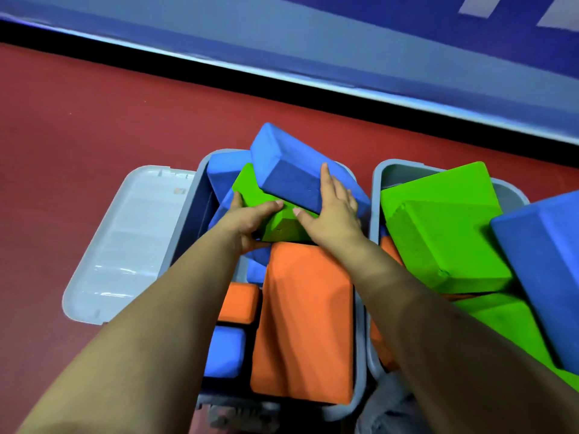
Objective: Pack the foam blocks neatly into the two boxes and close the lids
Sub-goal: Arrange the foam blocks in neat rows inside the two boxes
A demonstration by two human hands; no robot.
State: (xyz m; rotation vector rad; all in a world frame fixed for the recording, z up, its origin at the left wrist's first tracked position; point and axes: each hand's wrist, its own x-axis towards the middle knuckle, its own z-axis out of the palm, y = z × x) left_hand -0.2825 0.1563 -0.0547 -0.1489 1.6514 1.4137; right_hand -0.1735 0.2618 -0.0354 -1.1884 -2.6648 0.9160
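A: Under both hands, left box (pixel 188 220): one green block (pixel 250 191), gripped by the left hand (pixel 247 223), thumb on top, fingers curled below its near corner.

B: Right hand (pixel 333 211)?

A: Fingers straight, flat against the dark end of a tilted blue block (pixel 282 151) that leans over the green one. Grasping nothing.

B: Nearer than the hands?

A: Large orange block (pixel 304 324), lying flat. Left of it, a small orange block (pixel 239 303) and a small blue block (pixel 225 352).

B: Right of the hands?

A: Right box (pixel 380 173), heaped with green blocks (pixel 438 233) and one big blue block (pixel 545 270) over its rim.

B: Lid?

A: One lid (pixel 125 245), open, left of the left hand, on the red floor (pixel 78 136).
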